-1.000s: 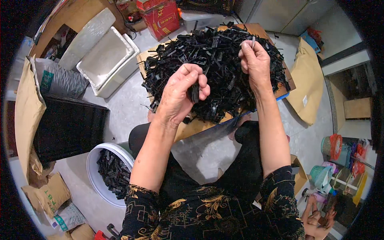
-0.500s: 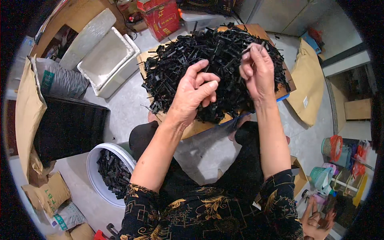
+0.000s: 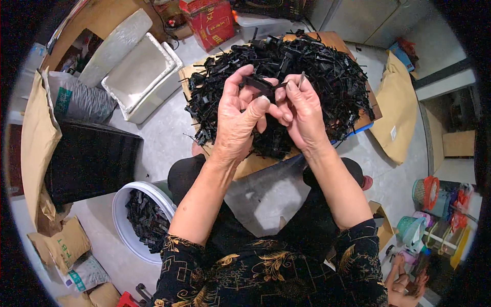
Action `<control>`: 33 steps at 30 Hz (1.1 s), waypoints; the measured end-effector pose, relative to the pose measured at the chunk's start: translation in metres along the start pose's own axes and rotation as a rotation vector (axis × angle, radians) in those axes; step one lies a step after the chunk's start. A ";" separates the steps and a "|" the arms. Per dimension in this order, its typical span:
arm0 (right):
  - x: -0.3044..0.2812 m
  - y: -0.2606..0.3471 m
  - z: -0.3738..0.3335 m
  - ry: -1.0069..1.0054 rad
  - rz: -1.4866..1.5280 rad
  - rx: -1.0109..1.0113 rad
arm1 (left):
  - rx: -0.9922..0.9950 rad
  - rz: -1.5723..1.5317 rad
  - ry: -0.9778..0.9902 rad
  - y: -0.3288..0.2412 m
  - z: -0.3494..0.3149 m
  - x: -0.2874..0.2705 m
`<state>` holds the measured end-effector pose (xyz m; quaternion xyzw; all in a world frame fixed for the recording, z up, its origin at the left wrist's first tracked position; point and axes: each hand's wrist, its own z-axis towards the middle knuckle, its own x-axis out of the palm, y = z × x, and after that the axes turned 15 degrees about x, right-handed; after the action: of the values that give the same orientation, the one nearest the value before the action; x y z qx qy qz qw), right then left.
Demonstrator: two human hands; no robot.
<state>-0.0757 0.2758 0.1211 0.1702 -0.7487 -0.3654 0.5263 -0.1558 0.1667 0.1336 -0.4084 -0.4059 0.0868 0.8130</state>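
My left hand (image 3: 236, 117) pinches a small black plastic part (image 3: 262, 86) between thumb and fingers, above a big heap of similar black parts (image 3: 327, 66). Close against it, my right hand (image 3: 306, 115) is closed, its fingertips at the right end of that part. A thin greyish tip (image 3: 302, 78) sticks up between the right thumb and forefinger, apparently of a small blade-like tool; most of it is hidden by the fingers. The heap rests on a brown board (image 3: 376, 107) in front of my knees.
To the left stand a white bucket (image 3: 118, 215) of black parts, a black box (image 3: 92, 158) and a white foam box (image 3: 153, 97). A red carton (image 3: 208, 23) is behind the heap. A brown paper sack (image 3: 396, 112) lies right. Another person's hands (image 3: 404, 281) show lower right.
My hands have come together over the heap, the right one moving left and down. The black part now shows clearly in my left hand, between the two hands.
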 end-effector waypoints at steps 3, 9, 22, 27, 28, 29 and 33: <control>0.001 -0.007 0.001 -0.014 -0.008 -0.001 | 0.022 -0.011 -0.005 0.000 0.001 -0.002; 0.008 -0.011 0.001 -0.062 -0.103 0.029 | -0.031 -0.096 -0.104 -0.007 0.003 -0.009; 0.013 0.013 -0.012 -0.006 -0.858 -0.095 | -0.060 0.410 0.101 -0.011 -0.005 -0.002; 0.007 0.020 -0.014 0.005 -0.959 -0.030 | -0.033 0.520 0.198 -0.006 -0.004 -0.005; 0.006 0.020 -0.014 0.003 -0.976 -0.053 | -0.061 0.521 0.207 -0.006 -0.004 -0.004; 0.005 0.020 -0.014 0.004 -0.991 -0.076 | -0.063 0.522 0.209 -0.006 -0.004 -0.004; 0.001 0.021 -0.015 -0.001 -1.017 -0.068 | -0.090 0.518 0.213 -0.008 -0.003 0.001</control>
<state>-0.0599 0.2838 0.1403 0.4956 -0.5593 -0.5995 0.2867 -0.1547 0.1606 0.1393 -0.5410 -0.2039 0.2301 0.7828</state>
